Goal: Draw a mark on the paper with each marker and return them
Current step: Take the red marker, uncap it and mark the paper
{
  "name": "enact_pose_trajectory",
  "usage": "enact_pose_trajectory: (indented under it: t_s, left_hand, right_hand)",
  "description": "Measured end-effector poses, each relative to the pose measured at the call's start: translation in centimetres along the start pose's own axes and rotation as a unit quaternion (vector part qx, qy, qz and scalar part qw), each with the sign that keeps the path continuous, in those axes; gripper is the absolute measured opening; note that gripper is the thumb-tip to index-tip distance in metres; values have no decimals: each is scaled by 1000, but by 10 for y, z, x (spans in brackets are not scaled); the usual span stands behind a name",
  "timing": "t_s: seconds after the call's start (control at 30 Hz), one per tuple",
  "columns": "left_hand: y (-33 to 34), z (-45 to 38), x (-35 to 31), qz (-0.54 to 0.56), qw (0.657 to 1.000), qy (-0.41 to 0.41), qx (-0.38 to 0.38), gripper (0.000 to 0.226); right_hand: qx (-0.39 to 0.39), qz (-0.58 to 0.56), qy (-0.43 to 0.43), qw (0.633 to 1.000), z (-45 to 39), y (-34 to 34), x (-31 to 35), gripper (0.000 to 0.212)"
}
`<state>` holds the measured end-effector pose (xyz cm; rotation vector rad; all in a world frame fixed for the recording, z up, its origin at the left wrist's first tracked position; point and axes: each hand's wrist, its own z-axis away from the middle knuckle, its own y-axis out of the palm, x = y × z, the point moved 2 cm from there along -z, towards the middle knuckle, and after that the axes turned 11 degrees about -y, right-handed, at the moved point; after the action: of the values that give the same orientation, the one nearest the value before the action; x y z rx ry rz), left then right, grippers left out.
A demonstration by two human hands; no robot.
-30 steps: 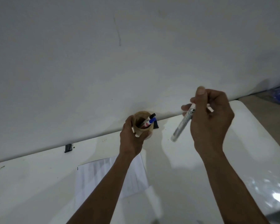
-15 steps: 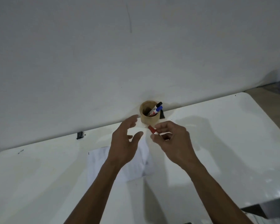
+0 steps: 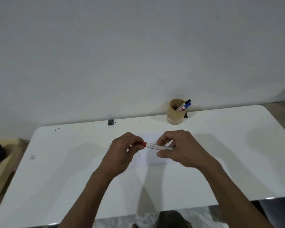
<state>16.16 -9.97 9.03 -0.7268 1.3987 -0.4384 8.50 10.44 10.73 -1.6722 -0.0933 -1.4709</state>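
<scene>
While both hands meet above the paper (image 3: 152,156), the head view shows the task at an early stage: the right hand (image 3: 179,148) is closed around the white barrel of the red marker (image 3: 156,146), and the left hand (image 3: 124,149) pinches its red cap end, apparently about to uncap. No mark is discernible on the sheet. Two markers (image 3: 184,105), black- and blue-capped, stand in the cup (image 3: 175,112) beyond the right hand, judged undrawn. Most of the paper is hidden under the hands; the marker's print is illegible.
</scene>
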Motion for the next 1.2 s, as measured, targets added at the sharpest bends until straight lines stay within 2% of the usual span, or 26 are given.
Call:
enact_pose_trajectory:
  t_s: [0.07,0.17,0.27,0.37,0.5,0.67,0.8,0.87,1.1,1.2]
  left_hand:
    - [-8,16,14,9,1000,-10,-16,10]
    - [-14,38,23,33,999,-20,-36,13]
    - [-15,58,24,56,997,-17,-55,17]
    - [-18,73,27,51,995,-6,-80,13]
    - [-22,90,35,59,994,-35,-91,10]
    - [-26,96,47,58,994,-62,-70,8]
    - [-31,90,60,98,983,-142,-64,13]
    - [-34,83,69,113,978,-162,-66,12]
    - [-29,31,102,46,958,-232,-164,10]
    - [-26,-1,119,16,948,-273,-161,10]
  right_hand:
    - [-32,-9,-4,999,10,2,4,17]
    - [-118,-173,5,978,23,15,13,18]
    - [-208,-351,35,912,31,43,21,24]
    - [-223,-457,58,859,36,80,32,32]
    - [-202,-449,62,868,38,120,44,10]
    - [-200,-425,61,881,37,134,45,19]
    - [-250,-477,64,840,27,118,37,13]
    - [-267,-475,65,836,21,106,29,12]
    - [-240,-459,98,849,-17,102,6,13]
    - [-242,-462,111,846,-35,104,-1,10]
